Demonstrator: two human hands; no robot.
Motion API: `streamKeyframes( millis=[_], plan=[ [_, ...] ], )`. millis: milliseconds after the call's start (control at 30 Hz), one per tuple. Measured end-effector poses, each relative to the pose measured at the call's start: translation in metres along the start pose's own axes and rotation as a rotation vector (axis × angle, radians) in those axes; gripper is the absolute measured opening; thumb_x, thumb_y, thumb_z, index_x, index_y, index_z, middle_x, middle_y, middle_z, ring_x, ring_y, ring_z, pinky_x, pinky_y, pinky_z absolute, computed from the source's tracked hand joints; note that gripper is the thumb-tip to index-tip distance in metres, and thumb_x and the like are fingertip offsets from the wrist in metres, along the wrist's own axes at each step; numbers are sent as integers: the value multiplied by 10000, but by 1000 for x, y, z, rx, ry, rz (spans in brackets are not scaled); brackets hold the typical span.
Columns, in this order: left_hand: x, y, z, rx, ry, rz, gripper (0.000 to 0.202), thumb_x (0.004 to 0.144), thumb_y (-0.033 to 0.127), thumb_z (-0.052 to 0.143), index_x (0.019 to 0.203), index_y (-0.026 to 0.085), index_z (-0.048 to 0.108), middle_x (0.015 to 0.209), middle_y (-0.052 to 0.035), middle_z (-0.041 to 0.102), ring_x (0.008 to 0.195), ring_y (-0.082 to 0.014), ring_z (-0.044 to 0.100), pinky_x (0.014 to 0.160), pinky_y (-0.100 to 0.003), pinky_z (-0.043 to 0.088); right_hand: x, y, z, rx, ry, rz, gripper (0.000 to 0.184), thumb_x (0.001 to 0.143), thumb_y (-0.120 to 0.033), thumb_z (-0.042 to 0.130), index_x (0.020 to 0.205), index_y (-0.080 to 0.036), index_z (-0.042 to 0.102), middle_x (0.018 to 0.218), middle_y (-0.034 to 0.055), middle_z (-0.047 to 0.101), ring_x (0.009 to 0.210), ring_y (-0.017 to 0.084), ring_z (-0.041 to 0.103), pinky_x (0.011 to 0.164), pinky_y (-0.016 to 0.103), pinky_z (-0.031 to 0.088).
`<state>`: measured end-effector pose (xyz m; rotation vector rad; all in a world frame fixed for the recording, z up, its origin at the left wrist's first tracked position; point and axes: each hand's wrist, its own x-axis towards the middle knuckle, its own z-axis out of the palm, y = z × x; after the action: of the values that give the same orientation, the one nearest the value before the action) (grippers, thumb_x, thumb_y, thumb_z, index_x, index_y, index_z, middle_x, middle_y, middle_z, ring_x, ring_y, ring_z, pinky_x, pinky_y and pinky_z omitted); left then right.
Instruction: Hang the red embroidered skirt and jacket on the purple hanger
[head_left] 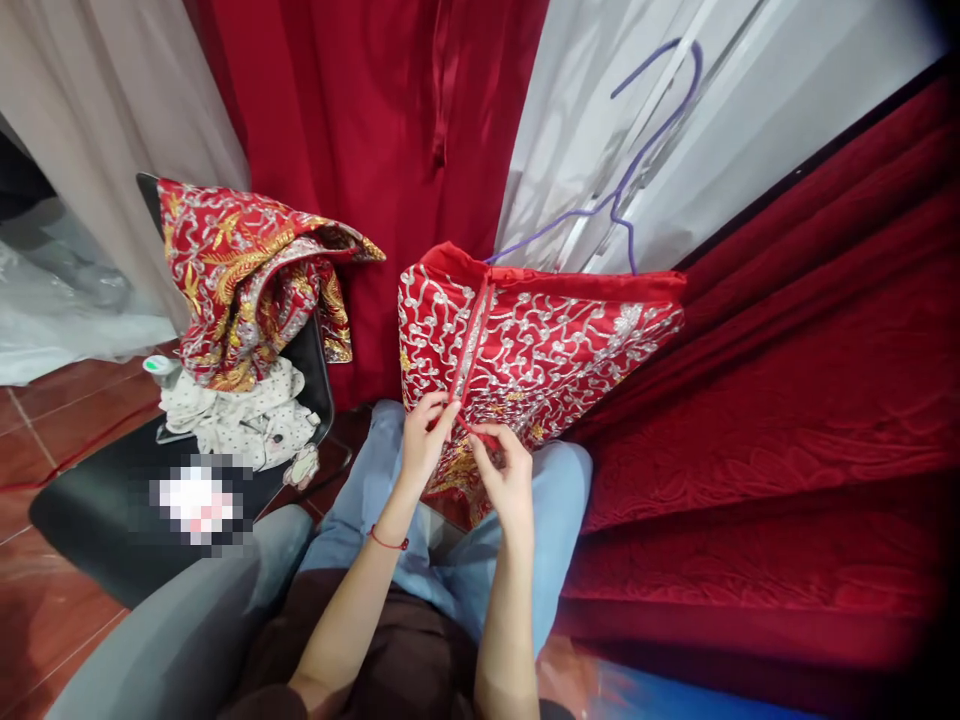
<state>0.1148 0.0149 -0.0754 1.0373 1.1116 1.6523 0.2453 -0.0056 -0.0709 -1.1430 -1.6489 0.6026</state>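
Note:
A red garment (540,340) with silver and gold embroidery hangs in front of me from a purple hanger (637,150), its lower end resting on my lap. My left hand (424,440), with a thin red string round the wrist, pinches the cloth beside the garment's centre seam. My right hand (506,470) is closed on the same edge a little lower, fingers pressed together on a thin red strip of the garment. Both hands nearly touch.
A black chair (112,520) at the left carries a second red embroidered garment (247,280) over its back and a white dotted cloth (240,420). Red velvet steps (787,420) rise at the right. Red and white curtains hang behind. My legs in blue jeans (465,570) lie below.

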Motion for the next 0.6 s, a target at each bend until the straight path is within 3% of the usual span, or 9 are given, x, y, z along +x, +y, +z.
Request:
streamKeyframes(
  millis=[133, 300, 500, 600],
  plan=[
    [-6, 0, -1, 69, -26, 93, 265, 865, 439, 661, 913, 182, 617, 605, 50, 570, 516, -78, 471, 539, -204, 362, 2, -15, 0, 105, 31, -2, 149, 912, -331, 620, 1001, -226, 676, 959, 35, 706, 838, 164, 650, 785, 296, 513],
    [-13, 0, -3, 136, -89, 186, 277, 906, 458, 599, 867, 184, 596, 614, 42, 548, 559, -90, 486, 567, -208, 368, 22, -27, 14, 231, 190, -41, 177, 866, -348, 675, 984, -223, 637, 945, 23, 680, 811, 148, 633, 726, 270, 508],
    [-15, 8, -3, 39, -184, 173, 313, 920, 492, 588, 840, 191, 548, 583, 56, 493, 528, -83, 450, 537, -211, 351, 35, -31, 17, 154, 162, -163, 172, 906, -313, 621, 1046, -230, 678, 974, 39, 701, 865, 172, 653, 832, 329, 519],
    [-17, 13, -1, -13, -206, 147, 361, 904, 520, 604, 783, 192, 514, 582, 58, 462, 525, -78, 431, 527, -212, 344, 30, -33, 17, 70, 187, -207, 163, 944, -294, 557, 983, -220, 697, 964, 57, 676, 906, 187, 643, 854, 349, 518]
  ],
)
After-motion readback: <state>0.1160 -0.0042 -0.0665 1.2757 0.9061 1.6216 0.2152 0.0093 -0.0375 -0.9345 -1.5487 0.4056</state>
